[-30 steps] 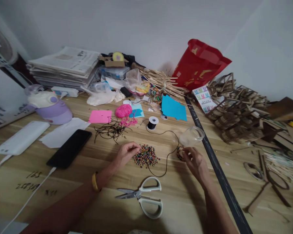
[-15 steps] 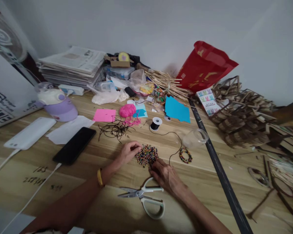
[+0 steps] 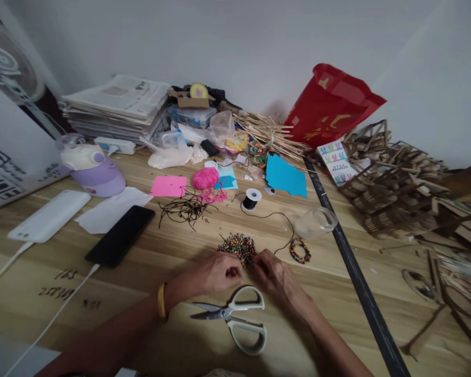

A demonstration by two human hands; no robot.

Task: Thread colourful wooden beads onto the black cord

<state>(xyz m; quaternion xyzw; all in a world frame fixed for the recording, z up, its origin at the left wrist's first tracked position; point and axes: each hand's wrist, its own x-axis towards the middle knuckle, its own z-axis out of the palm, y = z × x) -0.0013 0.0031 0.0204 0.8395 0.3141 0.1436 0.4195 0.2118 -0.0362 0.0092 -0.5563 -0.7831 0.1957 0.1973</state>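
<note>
A heap of small multicoloured beads (image 3: 238,246) lies on the wooden table. At its near left edge is my left hand (image 3: 220,271), its fingers curled in; whatever they hold is too small to make out. My right hand (image 3: 272,269) is at the heap's right edge, fingertips pinched together, with their contents hidden. The black cord (image 3: 284,215) runs from a white spool (image 3: 251,199) down towards my right hand. Just below both hands lie scissors (image 3: 230,314) with white handles, blades apart. A beaded bracelet (image 3: 300,251) rests to the right of my right hand.
A clear jar (image 3: 316,222) lies on its side near a dark strip (image 3: 361,283). Cut black cords (image 3: 186,207), pink yarn (image 3: 205,178) and blue paper (image 3: 286,175) lie farther back. A phone (image 3: 120,235) is at left; woven baskets (image 3: 388,201) crowd the right.
My left hand has moved right and nearer to me, from the heap's left side to its front edge. My right hand has shifted slightly right and away from me.
</note>
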